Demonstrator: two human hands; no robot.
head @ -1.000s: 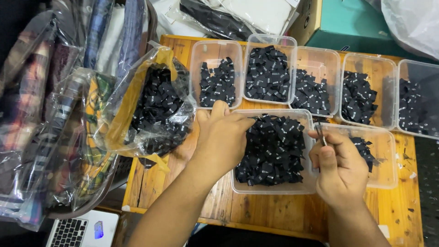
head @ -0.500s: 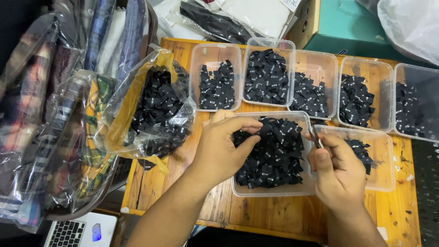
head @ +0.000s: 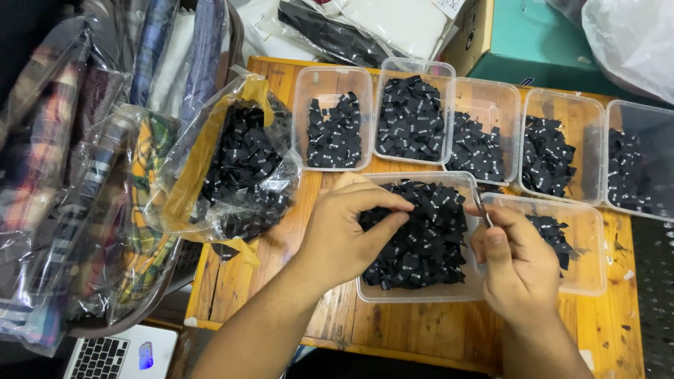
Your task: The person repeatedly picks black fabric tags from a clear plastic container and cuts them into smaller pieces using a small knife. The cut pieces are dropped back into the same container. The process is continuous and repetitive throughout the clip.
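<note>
A clear plastic tub (head: 421, 295) at the front of the wooden table (head: 393, 333) is heaped with small black fabric labels (head: 432, 242). My left hand (head: 344, 235) rests over the tub's left side, thumb and forefinger pinched on a label at the top of the heap. My right hand (head: 516, 263) hovers at the tub's right edge, closed around a thin metal tool (head: 480, 205) whose tip points up and away. A second tub (head: 590, 284) with a few labels sits under and beside my right hand.
Several more tubs of black labels, such as the one at the far left (head: 300, 119), line the table's back. A crumpled plastic bag of labels (head: 239, 168) lies left. Bagged clothes (head: 70, 196), a laptop (head: 119, 354) and a teal box (head: 533, 42) surround the table.
My left hand has shifted right off the tub's left rim and its fingers have closed onto a label in the heap. My right hand has stayed almost still with the tool.
</note>
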